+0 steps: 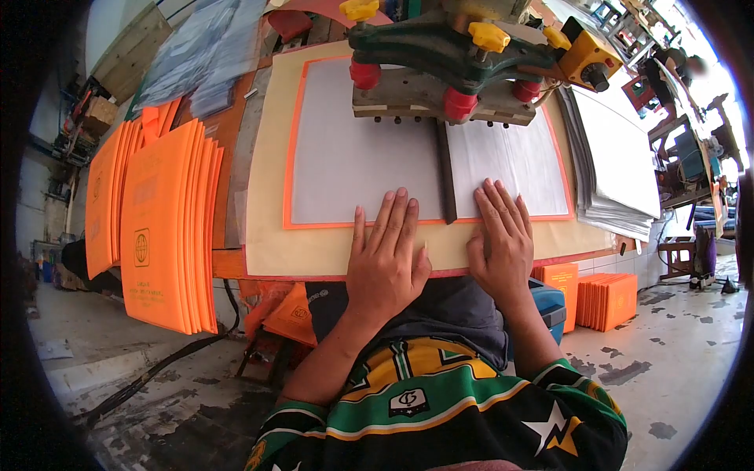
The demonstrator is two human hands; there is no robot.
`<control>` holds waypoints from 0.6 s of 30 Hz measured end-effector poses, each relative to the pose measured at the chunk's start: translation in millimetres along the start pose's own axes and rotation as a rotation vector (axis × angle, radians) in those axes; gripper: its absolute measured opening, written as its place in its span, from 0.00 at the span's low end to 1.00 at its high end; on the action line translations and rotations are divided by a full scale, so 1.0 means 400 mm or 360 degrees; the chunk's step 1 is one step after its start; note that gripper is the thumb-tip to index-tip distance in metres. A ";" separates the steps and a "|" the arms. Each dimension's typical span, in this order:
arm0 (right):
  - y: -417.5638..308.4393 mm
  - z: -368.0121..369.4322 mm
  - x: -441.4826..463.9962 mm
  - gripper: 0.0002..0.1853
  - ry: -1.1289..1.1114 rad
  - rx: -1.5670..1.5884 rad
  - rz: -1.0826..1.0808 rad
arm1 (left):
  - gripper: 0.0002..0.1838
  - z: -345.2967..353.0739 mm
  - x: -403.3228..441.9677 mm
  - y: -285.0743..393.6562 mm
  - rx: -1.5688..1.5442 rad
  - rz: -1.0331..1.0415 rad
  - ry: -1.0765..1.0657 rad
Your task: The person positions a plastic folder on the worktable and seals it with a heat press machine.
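An opened orange folder cover [289,157] lies flat on a cream board, with a greyish-white sheet [361,149] on its left half and another pale sheet [510,157] on its right. A dark strip [448,180] runs down the middle between them. My left hand [387,255] rests palm down, fingers stretched over the left sheet's near edge. My right hand [503,243] lies likewise on the right sheet's near edge, close to the strip. Neither hand grips anything. Over the cover's far part hangs a green press head [440,51] with red knobs and a metal bar.
The cream board [267,196] covers the worktable. Stacked orange folders [169,228] hang over the left edge. Clear plastic sheets [208,47] lie behind them. At the right is a pile of white sheets [616,157]. More orange folders [609,301] stand on the floor.
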State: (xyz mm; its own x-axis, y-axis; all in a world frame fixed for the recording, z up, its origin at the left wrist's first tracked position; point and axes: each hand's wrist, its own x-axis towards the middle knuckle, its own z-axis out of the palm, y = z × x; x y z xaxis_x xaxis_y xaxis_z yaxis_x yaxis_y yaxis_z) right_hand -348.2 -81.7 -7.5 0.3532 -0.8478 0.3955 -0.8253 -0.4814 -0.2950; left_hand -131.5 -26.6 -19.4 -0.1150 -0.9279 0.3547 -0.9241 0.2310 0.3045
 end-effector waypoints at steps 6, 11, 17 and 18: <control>-0.002 -0.001 0.001 0.34 0.0003 0.0001 0.0004 | 0.40 0.005 -0.002 -0.005 -0.0053 0.0015 -0.0007; -0.001 0.001 0.000 0.34 0.0003 -0.0011 0.0005 | 0.39 0.008 -0.004 -0.006 -0.0063 0.0016 -0.0010; 0.001 0.002 -0.001 0.34 -0.0003 -0.0016 0.0012 | 0.40 0.006 -0.003 -0.004 -0.0071 0.0013 -0.0014; 0.001 0.002 -0.001 0.34 -0.0003 -0.0015 0.0012 | 0.40 0.006 -0.003 -0.004 -0.0070 0.0012 -0.0015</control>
State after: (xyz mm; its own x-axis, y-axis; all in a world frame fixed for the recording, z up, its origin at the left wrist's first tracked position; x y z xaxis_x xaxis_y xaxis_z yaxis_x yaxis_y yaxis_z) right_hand -348.2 -81.7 -8.3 0.3477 -0.8520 0.3913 -0.8322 -0.4727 -0.2899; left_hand -130.7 -26.4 -22.3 -0.1257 -0.9286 0.3491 -0.9062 0.2507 0.3405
